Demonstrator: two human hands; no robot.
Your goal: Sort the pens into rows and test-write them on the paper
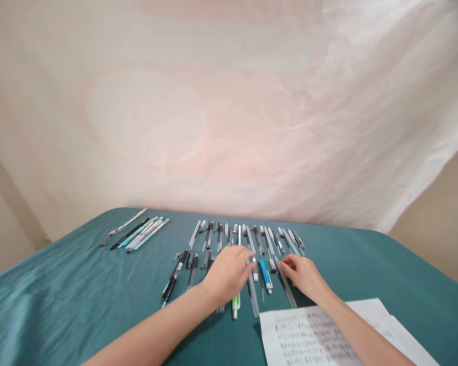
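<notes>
My left hand [229, 272] hovers over the middle of the pen parts, its fingers curved and the thumb apart from them. Just beyond its fingertips are a white pen cap [255, 272] and a clear pen barrel [253, 297]. My right hand [303, 277] is closed, thumb and fingers pinching the upper end of another clear pen barrel [288, 292] that lies slanted on the cloth. Between the hands lies a blue pen piece [265, 276]. A green pen piece [235, 306] shows below my left wrist, which hides some parts.
Rows of pen parts [258, 240] stretch across the teal tablecloth [80, 284]. Several whole pens [145, 234] lie at the back left. Black pen pieces [174, 278] sit left of my left hand. Written paper sheets [301, 338] lie under my right forearm. A pale curtain [229, 127] hangs behind.
</notes>
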